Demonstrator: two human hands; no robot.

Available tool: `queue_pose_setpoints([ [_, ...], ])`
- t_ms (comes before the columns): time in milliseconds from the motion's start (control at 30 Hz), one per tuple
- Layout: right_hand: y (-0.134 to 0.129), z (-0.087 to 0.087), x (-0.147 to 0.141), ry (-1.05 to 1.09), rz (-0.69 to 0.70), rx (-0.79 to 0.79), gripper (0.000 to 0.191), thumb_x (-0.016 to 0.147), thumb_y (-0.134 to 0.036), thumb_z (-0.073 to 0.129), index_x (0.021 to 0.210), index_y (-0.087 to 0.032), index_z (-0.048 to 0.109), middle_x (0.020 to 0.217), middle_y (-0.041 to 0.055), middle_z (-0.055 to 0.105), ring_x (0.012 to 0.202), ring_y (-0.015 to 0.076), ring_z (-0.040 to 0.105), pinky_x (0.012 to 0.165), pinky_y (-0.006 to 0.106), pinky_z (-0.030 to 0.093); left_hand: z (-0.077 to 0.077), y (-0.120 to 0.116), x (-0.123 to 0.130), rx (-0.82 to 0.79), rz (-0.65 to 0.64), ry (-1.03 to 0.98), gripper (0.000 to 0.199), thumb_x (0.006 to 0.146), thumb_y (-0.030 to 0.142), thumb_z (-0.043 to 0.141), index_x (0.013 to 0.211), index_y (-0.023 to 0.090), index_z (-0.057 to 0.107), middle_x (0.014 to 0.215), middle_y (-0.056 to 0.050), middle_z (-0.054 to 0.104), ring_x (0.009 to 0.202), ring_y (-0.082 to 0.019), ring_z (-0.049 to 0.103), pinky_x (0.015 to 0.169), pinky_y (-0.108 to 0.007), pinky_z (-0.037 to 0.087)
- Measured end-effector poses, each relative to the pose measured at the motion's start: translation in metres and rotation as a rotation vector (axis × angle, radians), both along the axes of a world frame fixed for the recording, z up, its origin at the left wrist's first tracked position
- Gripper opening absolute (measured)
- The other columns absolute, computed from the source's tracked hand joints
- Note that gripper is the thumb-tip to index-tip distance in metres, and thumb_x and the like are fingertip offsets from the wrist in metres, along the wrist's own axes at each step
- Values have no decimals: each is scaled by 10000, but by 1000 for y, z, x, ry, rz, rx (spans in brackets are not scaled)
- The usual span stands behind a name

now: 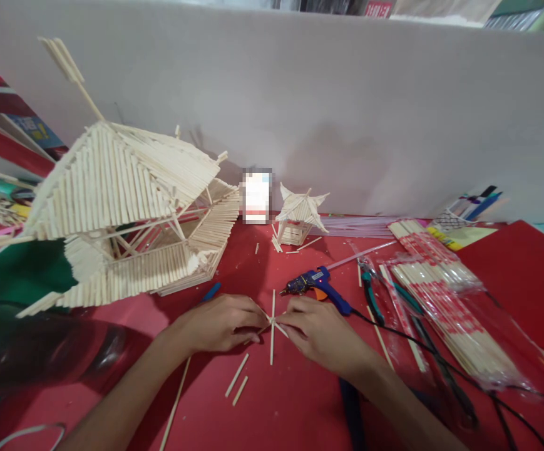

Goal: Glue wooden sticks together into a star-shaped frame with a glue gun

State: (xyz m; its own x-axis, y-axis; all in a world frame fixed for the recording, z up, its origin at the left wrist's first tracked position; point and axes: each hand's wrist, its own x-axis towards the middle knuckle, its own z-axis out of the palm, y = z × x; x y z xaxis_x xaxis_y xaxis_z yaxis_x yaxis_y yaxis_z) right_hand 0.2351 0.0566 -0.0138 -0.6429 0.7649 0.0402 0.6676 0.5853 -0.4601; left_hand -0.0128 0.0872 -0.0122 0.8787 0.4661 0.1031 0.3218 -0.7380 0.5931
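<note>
Low over the red table, a star-shaped joint of thin wooden sticks (272,347) has several arms meeting at one centre. My left hand (222,321) pinches it from the left, its fingertips closed on one arm. From the right, my right hand (316,329) grips another arm between thumb and fingers. Two short cut sticks (237,374) lie in front of my left hand. Just behind my right hand rests a blue hot glue gun (316,282), its nozzle facing left. The fingertips partly cover the arms they hold.
A large stick-built pavilion model (112,181) stands at left, a small one (301,213) at the back. Bagged wooden sticks (445,313), green-handled pliers (371,294) and a black cable (422,344) lie right. A dark bottle (41,351) is at left; a lit screen (257,195) stands behind.
</note>
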Motion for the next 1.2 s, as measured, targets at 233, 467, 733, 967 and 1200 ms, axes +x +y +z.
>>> queue_pose_setpoints([
  [233,0,0,1,22,-16,13,207,990,-235,545,1053,-284,737,883,5,651,828,148,604,707,252,408,-3,-1,-1,33,26,32,181,939,215,635,1109,188,694,1053,-75,711,946,-201,667,834,-275,499],
  [467,4,-5,-4,72,-73,32,142,981,-216,559,932,-213,693,956,34,665,911,179,604,796,284,440,-5,-1,-4,142,101,39,233,939,319,638,1128,190,684,1076,-90,673,981,-236,612,889,-340,474],
  [733,5,-11,-8,27,-33,60,157,989,-212,543,923,-206,685,930,39,662,903,187,602,790,288,461,-6,-2,-2,141,111,46,259,955,361,615,1130,185,691,1085,-98,677,996,-239,624,904,-341,482],
  [967,5,-11,-7,23,-22,52,156,990,-211,545,923,-206,686,931,37,658,899,182,600,786,280,460,-8,-2,-3,145,106,29,257,961,374,608,1107,190,713,1080,-99,677,1000,-234,625,910,-331,479],
  [1200,4,-14,-8,32,-36,51,136,987,-221,556,927,-210,679,939,29,659,895,178,593,773,281,453,-11,-2,-4,146,96,41,250,948,352,629,1130,197,701,1106,-95,672,1014,-238,623,932,-339,469],
])
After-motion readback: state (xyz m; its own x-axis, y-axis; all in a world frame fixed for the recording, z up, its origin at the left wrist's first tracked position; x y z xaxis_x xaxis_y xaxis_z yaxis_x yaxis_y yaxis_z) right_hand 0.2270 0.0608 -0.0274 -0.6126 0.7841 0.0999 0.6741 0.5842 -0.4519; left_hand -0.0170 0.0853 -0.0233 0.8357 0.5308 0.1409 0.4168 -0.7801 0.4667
